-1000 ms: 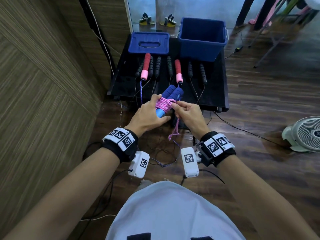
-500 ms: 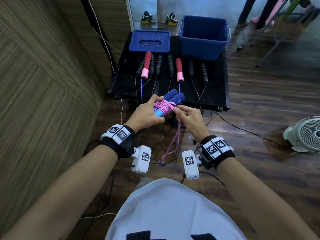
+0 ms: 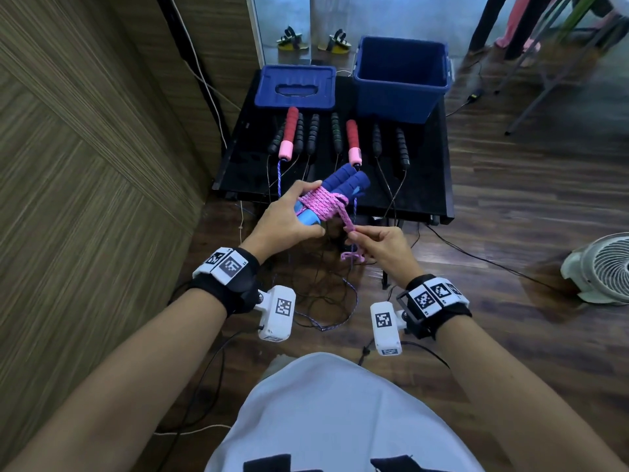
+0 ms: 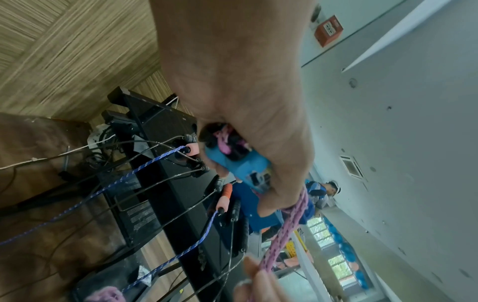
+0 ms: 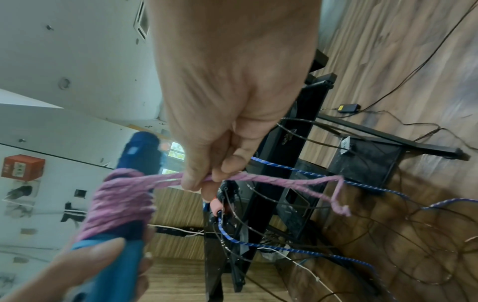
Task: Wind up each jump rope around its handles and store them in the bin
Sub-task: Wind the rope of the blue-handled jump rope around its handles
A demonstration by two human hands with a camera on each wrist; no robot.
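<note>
- Rope (image 3: 325, 202) tail is getting pulled out toward us now: our right hand (image 3: 381, 245), up against the bundle a second ago, is pinching the doubled pink end and drawing it snug.
- Our left hand (image 3: 284, 221) is wrapping its fingers round the blue handles (image 3: 343, 180), holding them just over the table's (image 3: 425, 185) near edge.
- We're guessing this one's nearly tied off; the bin (image 3: 401, 76) is waiting open at the back.
</note>
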